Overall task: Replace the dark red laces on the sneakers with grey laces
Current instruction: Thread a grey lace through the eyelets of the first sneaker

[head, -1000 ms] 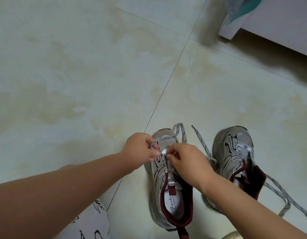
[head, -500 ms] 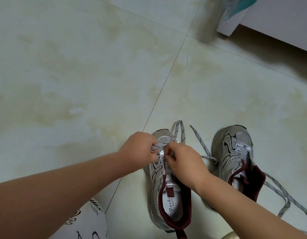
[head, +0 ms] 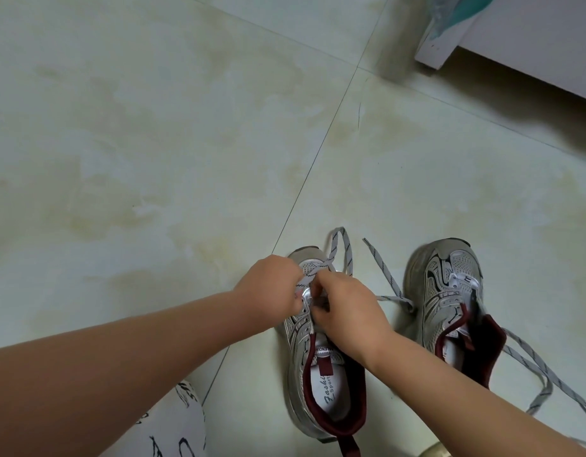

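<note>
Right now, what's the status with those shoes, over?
Both hands, left and right, pinching grey lace at near sneaker's toe eyelets. Other sneaker beside it, lace loose. Nothing in the way.

glossy tiled floor (head: 186,143), mesh-toed sneaker (head: 449,291), flat woven lace (head: 384,275)

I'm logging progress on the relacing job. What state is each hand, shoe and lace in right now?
left hand: pinches the grey lace at the toe end.
right hand: fingers curled at the same eyelets, pinching the lace.
left sneaker: upright on the floor, barely laced.
grey lace: looped loose past the toe.
right sneaker: upright, tongue flopped open.
second grey lace: trailing loose on the floor.
</note>
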Demonstrator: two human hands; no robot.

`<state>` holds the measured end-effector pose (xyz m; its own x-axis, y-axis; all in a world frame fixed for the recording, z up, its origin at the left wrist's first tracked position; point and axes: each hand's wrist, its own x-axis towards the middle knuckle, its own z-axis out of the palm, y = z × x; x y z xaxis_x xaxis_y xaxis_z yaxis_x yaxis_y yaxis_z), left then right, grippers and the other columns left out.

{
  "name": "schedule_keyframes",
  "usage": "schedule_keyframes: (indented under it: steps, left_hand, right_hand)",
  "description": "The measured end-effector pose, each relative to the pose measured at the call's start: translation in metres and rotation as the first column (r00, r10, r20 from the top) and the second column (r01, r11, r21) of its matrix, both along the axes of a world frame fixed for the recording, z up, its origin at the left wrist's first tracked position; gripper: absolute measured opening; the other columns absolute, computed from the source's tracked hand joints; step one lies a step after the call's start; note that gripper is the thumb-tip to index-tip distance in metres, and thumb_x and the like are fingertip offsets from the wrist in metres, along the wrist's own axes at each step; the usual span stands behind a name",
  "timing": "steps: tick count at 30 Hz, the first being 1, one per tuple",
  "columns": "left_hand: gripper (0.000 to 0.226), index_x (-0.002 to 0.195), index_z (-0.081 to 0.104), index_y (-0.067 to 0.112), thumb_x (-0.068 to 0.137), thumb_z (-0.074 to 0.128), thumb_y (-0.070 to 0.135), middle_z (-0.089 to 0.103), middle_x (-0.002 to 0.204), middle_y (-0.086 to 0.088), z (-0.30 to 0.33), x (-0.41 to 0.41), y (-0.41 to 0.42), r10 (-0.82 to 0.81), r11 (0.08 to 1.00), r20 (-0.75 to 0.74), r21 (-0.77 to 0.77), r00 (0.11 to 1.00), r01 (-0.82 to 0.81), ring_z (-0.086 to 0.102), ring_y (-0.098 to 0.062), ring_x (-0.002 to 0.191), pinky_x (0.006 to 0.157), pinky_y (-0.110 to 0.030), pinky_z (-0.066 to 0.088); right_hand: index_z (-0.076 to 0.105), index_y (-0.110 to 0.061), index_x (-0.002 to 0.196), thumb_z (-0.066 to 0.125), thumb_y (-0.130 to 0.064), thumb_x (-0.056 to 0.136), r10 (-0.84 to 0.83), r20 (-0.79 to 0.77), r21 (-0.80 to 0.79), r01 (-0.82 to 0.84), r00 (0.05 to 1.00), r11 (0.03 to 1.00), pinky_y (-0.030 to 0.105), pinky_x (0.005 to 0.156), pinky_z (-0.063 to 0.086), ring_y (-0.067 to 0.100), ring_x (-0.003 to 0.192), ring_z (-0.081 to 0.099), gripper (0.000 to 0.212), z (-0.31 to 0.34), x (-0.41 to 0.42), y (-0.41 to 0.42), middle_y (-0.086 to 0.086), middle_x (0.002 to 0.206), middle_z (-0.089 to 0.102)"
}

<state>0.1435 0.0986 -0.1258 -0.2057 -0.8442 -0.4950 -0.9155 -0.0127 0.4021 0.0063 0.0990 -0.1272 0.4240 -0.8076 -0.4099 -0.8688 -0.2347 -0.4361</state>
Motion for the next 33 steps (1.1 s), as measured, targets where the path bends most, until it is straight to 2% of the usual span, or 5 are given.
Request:
schedule_keyframes:
  steps: [7, 17, 26, 29, 33]
  left_hand:
    - [0.028, 0.062, 0.048, 0.013, 0.073, 0.074, 0.006, 0.053, 0.054, -0.004, -0.017, 0.007, 0.011, 0.559, 0.821, -0.333, 0.349, 0.759, -0.452, 0.053, -0.02, 0.054, 0.061, -0.033, 0.051]
    - [0.032, 0.057, 0.045, 0.017, 0.074, 0.069, 0.002, 0.038, 0.049, 0.008, -0.026, 0.001, 0.02, 0.683, 0.727, -0.455, 0.504, 0.572, -0.467, 0.033, -0.009, 0.049, 0.048, -0.017, 0.029]
    - [0.026, 0.066, 0.046, 0.017, 0.061, 0.064, -0.002, 0.046, 0.065, 0.0, -0.022, -0.002, 0.028, 0.713, 0.694, -0.444, 0.557, 0.544, -0.456, 0.039, -0.013, 0.058, 0.053, -0.021, 0.034]
    - [0.021, 0.068, 0.047, 0.021, 0.069, 0.065, 0.011, 0.047, 0.073, 0.002, -0.009, -0.008, 0.025, 0.772, 0.611, -0.4, 0.683, 0.494, -0.401, 0.042, -0.01, 0.066, 0.055, -0.02, 0.032]
    - [0.05, 0.096, 0.045, 0.027, 0.059, 0.079, 0.036, 0.035, 0.106, 0.002, -0.008, -0.026, 0.031, 0.685, 0.688, -0.319, 0.577, 0.654, -0.439, 0.047, -0.013, 0.09, 0.068, -0.021, 0.038]
  right_hand:
    - [0.049, -0.015, 0.101, 0.051, -0.021, 0.085, 0.103, -0.106, -0.037, -0.107, 0.989, 0.994, 0.032, 0.065, 0.033, 0.027, 0.094, 0.053, 0.017, -0.001, 0.004, -0.003, 0.004, 0.101, 0.059]
    - [0.05, -0.011, 0.114, 0.04, -0.011, 0.092, 0.333, -0.263, -0.094, -0.368, 0.905, 0.925, 0.032, 0.067, 0.032, 0.03, 0.101, 0.056, 0.023, -0.003, 0.009, -0.004, 0.009, 0.111, 0.06]
    - [0.053, -0.01, 0.109, 0.04, -0.013, 0.093, 0.412, -0.192, -0.012, -0.422, 0.891, 0.907, 0.032, 0.079, 0.037, 0.027, 0.106, 0.049, 0.021, 0.006, 0.004, -0.011, 0.011, 0.113, 0.055]
    - [0.05, -0.011, 0.077, 0.045, -0.012, 0.09, 0.268, -0.069, 0.2, -0.25, 0.961, 0.947, 0.033, 0.074, 0.041, 0.029, 0.088, 0.053, 0.014, 0.018, 0.001, -0.023, 0.013, 0.093, 0.056]
    - [0.045, -0.012, 0.067, 0.044, -0.008, 0.091, -0.043, 0.059, 0.43, 0.014, 0.997, 0.903, 0.026, 0.06, 0.036, 0.015, 0.065, 0.043, 0.025, 0.027, -0.011, -0.028, 0.0, 0.067, 0.045]
